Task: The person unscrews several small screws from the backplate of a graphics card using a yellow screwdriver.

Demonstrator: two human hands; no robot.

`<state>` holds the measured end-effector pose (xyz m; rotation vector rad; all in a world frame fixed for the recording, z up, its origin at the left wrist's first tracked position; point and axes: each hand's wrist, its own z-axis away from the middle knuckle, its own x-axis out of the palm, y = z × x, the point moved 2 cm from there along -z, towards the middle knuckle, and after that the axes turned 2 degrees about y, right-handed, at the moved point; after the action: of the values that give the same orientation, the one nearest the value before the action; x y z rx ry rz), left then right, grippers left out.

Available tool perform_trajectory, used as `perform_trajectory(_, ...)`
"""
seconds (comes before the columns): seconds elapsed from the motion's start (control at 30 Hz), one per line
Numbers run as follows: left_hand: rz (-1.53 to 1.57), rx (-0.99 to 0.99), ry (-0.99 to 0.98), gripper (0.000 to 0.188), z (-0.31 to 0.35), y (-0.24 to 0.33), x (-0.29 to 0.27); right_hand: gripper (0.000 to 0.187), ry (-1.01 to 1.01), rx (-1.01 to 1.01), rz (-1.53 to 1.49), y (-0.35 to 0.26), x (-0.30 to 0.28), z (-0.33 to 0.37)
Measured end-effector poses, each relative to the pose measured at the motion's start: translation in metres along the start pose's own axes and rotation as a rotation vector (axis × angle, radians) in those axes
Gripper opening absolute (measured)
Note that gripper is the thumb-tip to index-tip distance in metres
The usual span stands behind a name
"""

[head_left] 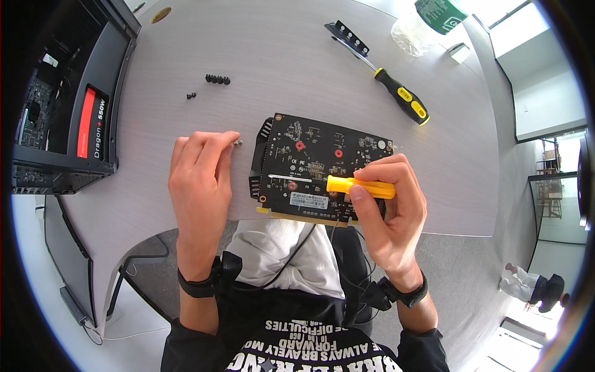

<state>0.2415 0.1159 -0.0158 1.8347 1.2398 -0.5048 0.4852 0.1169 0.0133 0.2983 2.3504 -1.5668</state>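
In my right hand point(393, 204) I hold a small screwdriver by its yellow handle point(359, 186). Its thin metal shaft point(290, 178) points left across a black graphics card point(316, 158). The card lies back side up at the table's near edge, with a white label and several red-ringed screw holes. Left of the card, my left hand point(201, 180) is closed, with thumb and fingertips brought together. Small silvery screws point(237, 142) show at those fingertips; how many is too small to tell.
Several black screws point(217, 79) stand in a row at the far left, with a smaller pair point(191, 95) nearby. A black-and-yellow screwdriver point(401, 96) touches a black bracket point(348, 38) at the back. An open computer case point(93, 93) stands left, a plastic bottle point(427, 25) far right.
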Motion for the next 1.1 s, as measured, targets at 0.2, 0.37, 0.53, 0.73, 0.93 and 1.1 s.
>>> perform_trajectory(0.2,0.023,-0.035,-0.018,0.014,0.001,0.0,0.0,0.016,0.003,0.003,0.008,0.0,0.001,0.0)
perform_trajectory(0.37,0.085,-0.085,-0.019,0.016,0.002,-0.002,-0.002,0.018,0.0,-0.022,0.005,0.0,-0.001,0.001)
perform_trajectory(0.53,0.223,-0.015,-0.011,0.021,0.002,-0.004,-0.013,0.021,0.088,0.17,-0.374,-0.001,-0.004,0.002)
perform_trajectory(0.73,0.618,0.011,-0.294,0.04,-0.003,-0.005,-0.021,0.028,0.112,0.039,-0.282,-0.013,-0.022,-0.007)
perform_trajectory(0.93,0.689,0.063,-0.485,0.065,-0.002,-0.013,-0.014,0.052,0.16,-0.05,-0.03,-0.036,-0.02,-0.019)
perform_trajectory(1.1,0.65,0.159,-0.546,0.075,-0.002,-0.015,-0.019,0.03,0.055,-0.098,-0.041,-0.047,-0.011,-0.02)
